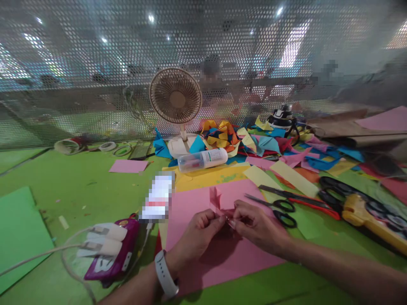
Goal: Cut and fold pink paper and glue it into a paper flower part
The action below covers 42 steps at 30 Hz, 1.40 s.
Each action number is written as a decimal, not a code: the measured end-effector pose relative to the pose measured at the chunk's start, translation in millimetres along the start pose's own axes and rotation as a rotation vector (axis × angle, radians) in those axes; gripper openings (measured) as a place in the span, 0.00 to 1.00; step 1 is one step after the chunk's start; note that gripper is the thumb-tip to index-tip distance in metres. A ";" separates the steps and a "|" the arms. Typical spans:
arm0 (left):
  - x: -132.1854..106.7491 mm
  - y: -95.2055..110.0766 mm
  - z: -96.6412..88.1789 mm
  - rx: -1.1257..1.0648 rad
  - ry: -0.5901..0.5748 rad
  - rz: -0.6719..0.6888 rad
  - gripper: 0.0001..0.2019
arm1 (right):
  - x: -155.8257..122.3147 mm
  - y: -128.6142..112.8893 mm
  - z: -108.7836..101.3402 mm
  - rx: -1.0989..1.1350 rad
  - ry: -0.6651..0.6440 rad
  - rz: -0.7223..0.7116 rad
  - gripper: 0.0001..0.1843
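Note:
A small piece of folded pink paper [215, 198] is pinched between my two hands, its pointed flap standing up above the fingers. My left hand [202, 228], with a white band at the wrist, grips its left side with thumb and forefinger. On the other side my right hand [254, 224] pinches it, fingertips almost meeting the left thumb. The lower part of the folded paper is hidden by the fingers. Both hands are over a large pink sheet [187, 203]. Just past my right hand lie black-handled scissors [284, 206].
A phone [158, 197] and a purple power strip [119, 250] with cables lie left. Behind stand a desk fan [176, 97] and a lying spray bottle [203, 159]. Folded coloured papers [219, 135] are heaped at the back. Red-handled scissors [305, 200] and a yellow tool [365, 216] lie right.

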<state>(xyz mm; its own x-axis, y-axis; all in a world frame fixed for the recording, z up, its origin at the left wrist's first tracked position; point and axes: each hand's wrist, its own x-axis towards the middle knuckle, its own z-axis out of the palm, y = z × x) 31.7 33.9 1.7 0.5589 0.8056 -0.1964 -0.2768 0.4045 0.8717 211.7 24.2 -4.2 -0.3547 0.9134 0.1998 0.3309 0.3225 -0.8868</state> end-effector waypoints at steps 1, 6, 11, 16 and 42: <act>-0.3 0.2 0.4 0.003 -0.001 0.000 0.11 | -0.1 -0.2 -0.2 0.002 -0.001 0.003 0.10; -0.7 0.7 0.7 0.039 -0.016 0.006 0.11 | 0.7 -1.4 -0.4 -0.016 -0.003 0.002 0.10; 0.4 3.0 -2.9 0.055 0.035 0.014 0.10 | 0.6 -1.6 -0.1 0.066 0.026 0.011 0.07; -0.6 9.3 -4.0 0.090 0.151 0.092 0.09 | 1.3 1.4 -7.6 0.213 0.252 0.014 0.10; -1.6 -2.7 -2.1 0.059 0.137 0.106 0.10 | 2.3 -8.2 -0.3 0.547 -0.142 0.293 0.28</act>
<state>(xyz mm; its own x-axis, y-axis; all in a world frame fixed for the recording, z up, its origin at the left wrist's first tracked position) 29.9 32.4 -1.2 0.4163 0.8955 -0.1577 -0.2796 0.2911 0.9149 208.4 23.6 3.6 -0.4421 0.8905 -0.1073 -0.0493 -0.1435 -0.9884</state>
